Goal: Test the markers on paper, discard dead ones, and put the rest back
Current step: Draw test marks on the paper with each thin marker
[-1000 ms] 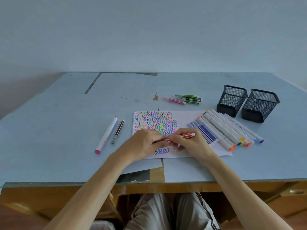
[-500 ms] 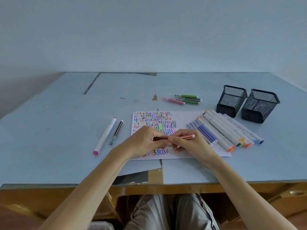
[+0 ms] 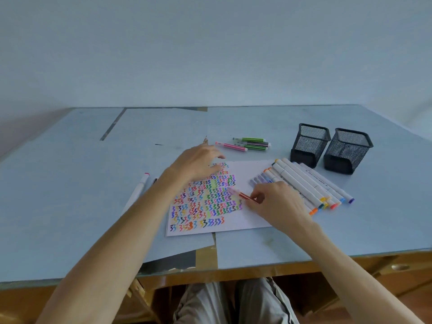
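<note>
A white paper (image 3: 253, 171), covered on its left with coloured zigzag test marks, lies in the middle of the table. My right hand (image 3: 277, 203) grips a thin red marker (image 3: 244, 195) over the paper's middle, its pale tip end pointing left at the marks. My left hand (image 3: 197, 162) is blurred over the paper's far left corner, fingers loosely curled; whether it holds a cap cannot be told. A row of fat white markers (image 3: 301, 181) and thin purple ones (image 3: 260, 180) lies on the paper's right side, partly under my right hand.
Two black mesh cups (image 3: 309, 141) (image 3: 348, 150) stand at the right rear. A pink marker (image 3: 231, 146) and green thin markers (image 3: 253, 143) lie beyond the paper. A white marker (image 3: 140, 188) lies left of my left forearm. The table's front edge is close.
My hands have come apart: the left one has swung up and away to the paper's far corner. The right hand has turned the red marker so its tip end points left.
</note>
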